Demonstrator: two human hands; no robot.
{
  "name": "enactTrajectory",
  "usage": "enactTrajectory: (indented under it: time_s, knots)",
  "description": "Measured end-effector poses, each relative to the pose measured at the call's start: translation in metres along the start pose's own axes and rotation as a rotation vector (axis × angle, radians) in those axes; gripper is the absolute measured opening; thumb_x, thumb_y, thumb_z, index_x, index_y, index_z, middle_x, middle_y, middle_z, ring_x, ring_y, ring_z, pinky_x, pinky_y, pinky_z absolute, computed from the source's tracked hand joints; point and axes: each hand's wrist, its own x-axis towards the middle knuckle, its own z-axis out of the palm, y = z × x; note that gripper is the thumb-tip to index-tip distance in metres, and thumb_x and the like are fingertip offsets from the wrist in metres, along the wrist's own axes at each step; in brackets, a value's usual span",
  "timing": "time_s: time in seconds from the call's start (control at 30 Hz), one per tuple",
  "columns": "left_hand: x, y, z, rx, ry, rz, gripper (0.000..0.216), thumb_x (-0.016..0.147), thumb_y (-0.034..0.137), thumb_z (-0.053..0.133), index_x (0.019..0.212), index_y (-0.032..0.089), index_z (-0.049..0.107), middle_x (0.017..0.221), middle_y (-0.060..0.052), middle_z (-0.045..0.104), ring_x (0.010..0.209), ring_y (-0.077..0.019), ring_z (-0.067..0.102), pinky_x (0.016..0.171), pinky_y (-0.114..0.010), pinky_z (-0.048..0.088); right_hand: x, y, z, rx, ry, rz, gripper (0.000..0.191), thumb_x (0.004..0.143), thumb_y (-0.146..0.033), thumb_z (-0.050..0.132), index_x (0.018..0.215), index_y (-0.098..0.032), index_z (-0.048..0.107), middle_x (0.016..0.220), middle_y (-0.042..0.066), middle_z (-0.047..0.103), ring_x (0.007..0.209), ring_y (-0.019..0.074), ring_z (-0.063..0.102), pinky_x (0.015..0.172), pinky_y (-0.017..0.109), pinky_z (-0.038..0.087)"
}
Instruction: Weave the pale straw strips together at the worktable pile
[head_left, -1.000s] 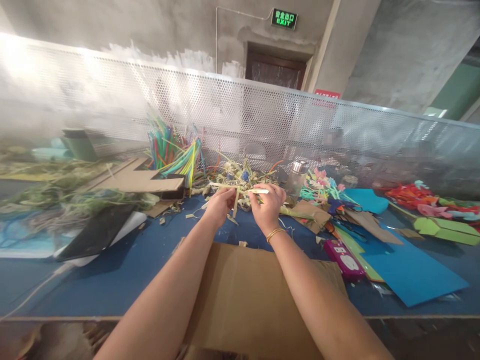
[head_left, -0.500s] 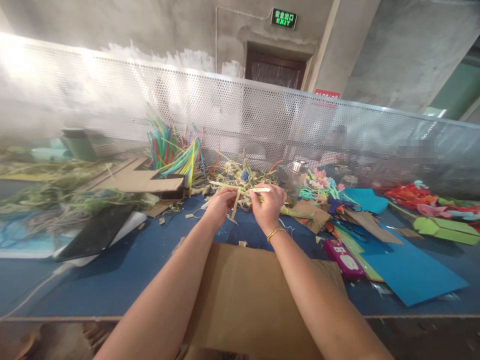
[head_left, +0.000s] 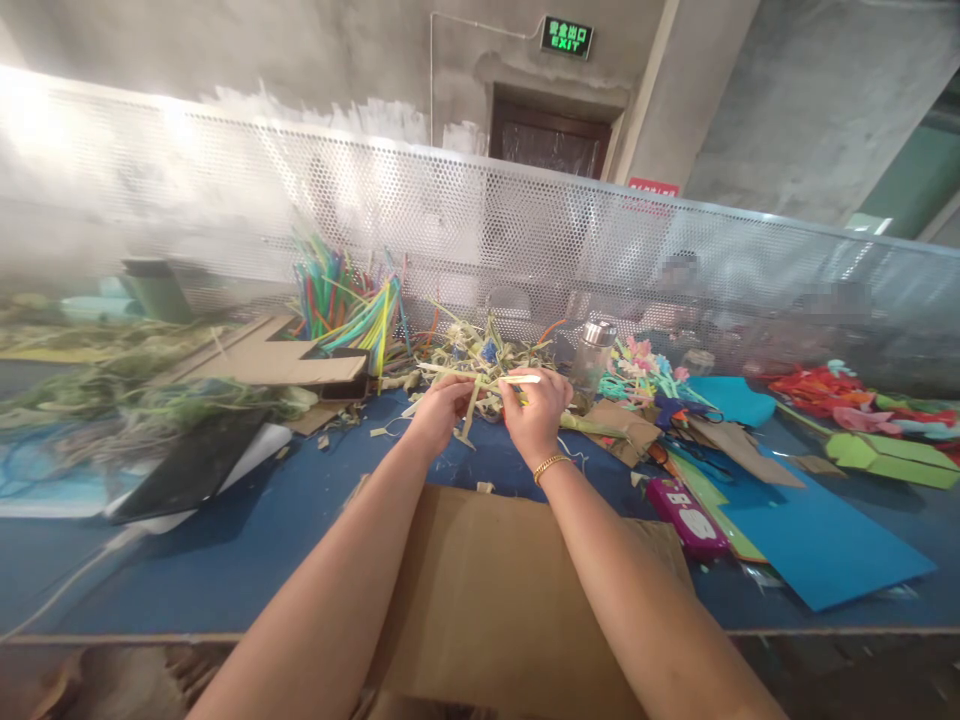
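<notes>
Both hands are raised over the blue table (head_left: 247, 540), close together. My left hand (head_left: 439, 412) pinches pale green leaf strips (head_left: 471, 410), one end hanging down below the fingers. My right hand (head_left: 534, 412), with a gold bracelet on the wrist, is closed on the same strips, and a pale strip end (head_left: 519, 379) pokes out above its fingers. Just behind the hands lies a loose pile of leaf strips (head_left: 480, 352). A brown cardboard sheet (head_left: 487, 590) lies under my forearms.
A bundle of coloured straws (head_left: 345, 300) and a cardboard piece (head_left: 270, 360) stand at the back left. A metal-lidded jar (head_left: 596, 350), paper flowers (head_left: 645, 370), blue paper sheets (head_left: 817, 545), a pink box (head_left: 686, 515) lie right. A perforated metal screen (head_left: 525, 240) closes the far edge.
The hands stay in place. The hanging strip end under my left hand has shifted slightly, and the fingers have worked the strips a little.
</notes>
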Motion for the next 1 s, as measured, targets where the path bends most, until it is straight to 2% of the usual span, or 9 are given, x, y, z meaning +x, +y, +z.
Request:
enactTrajectory:
  time_s: [0.23, 0.37, 0.53, 0.83, 0.93, 1.0]
  knots:
    - [0.0015, -0.0013, -0.0008, -0.004, 0.011, -0.003, 0.022, 0.062, 0.030, 0.072, 0.077, 0.017, 0.063, 0.070, -0.004, 0.068, 0.065, -0.0178, 0.062, 0.057, -0.026, 0.040, 0.0003, -0.0007, -0.0007, -0.010, 0.002, -0.008, 0.021, 0.088, -0.040, 0.056, 0.080, -0.025, 0.068, 0.095, 0.004, 0.069, 0.101, 0.0225, 0.053, 0.097, 0.042, 0.025]
    - [0.0030, -0.0041, -0.0027, 0.035, -0.018, 0.015, 0.026, 0.062, 0.034, 0.075, 0.076, 0.017, 0.062, 0.070, -0.003, 0.066, 0.059, -0.0142, 0.057, 0.054, -0.026, 0.038, 0.0001, -0.0007, -0.0007, -0.022, 0.006, -0.013, 0.020, 0.088, -0.040, 0.056, 0.081, -0.025, 0.068, 0.096, 0.004, 0.069, 0.101, 0.0227, 0.053, 0.096, 0.042, 0.026]
    - [0.0031, -0.0066, -0.0021, 0.113, -0.033, 0.101, 0.029, 0.055, 0.028, 0.082, 0.071, 0.017, 0.061, 0.061, 0.003, 0.058, 0.051, -0.0092, 0.048, 0.049, -0.024, 0.030, 0.0003, -0.0006, -0.0008, -0.004, -0.003, -0.006, 0.020, 0.088, -0.039, 0.056, 0.081, -0.025, 0.068, 0.096, 0.004, 0.069, 0.102, 0.0223, 0.053, 0.097, 0.042, 0.025]
    - [0.0029, -0.0080, -0.0015, 0.109, -0.026, 0.098, 0.032, 0.053, 0.029, 0.085, 0.068, 0.017, 0.059, 0.055, 0.005, 0.055, 0.047, -0.0068, 0.044, 0.046, -0.021, 0.028, 0.0009, -0.0009, -0.0015, -0.026, -0.018, -0.016, 0.019, 0.087, -0.038, 0.057, 0.082, -0.024, 0.067, 0.094, 0.005, 0.068, 0.103, 0.0219, 0.053, 0.097, 0.042, 0.028]
    - [0.0055, -0.0075, -0.0044, 0.026, 0.016, 0.091, 0.033, 0.054, 0.030, 0.085, 0.069, 0.015, 0.060, 0.059, 0.003, 0.059, 0.049, -0.0065, 0.049, 0.045, -0.019, 0.031, 0.0026, -0.0023, -0.0020, 0.006, 0.029, -0.035, 0.021, 0.087, -0.041, 0.056, 0.094, -0.023, 0.065, 0.098, 0.005, 0.068, 0.101, 0.0215, 0.056, 0.096, 0.041, 0.031]
    - [0.0070, -0.0054, -0.0069, -0.114, 0.039, 0.081, 0.031, 0.056, 0.028, 0.084, 0.071, 0.015, 0.060, 0.064, 0.002, 0.062, 0.055, -0.0070, 0.054, 0.050, -0.018, 0.038, 0.0038, -0.0040, -0.0031, 0.033, 0.076, -0.021, 0.031, 0.087, -0.043, 0.056, 0.108, -0.021, 0.059, 0.103, 0.008, 0.066, 0.101, 0.0223, 0.057, 0.096, 0.041, 0.033]
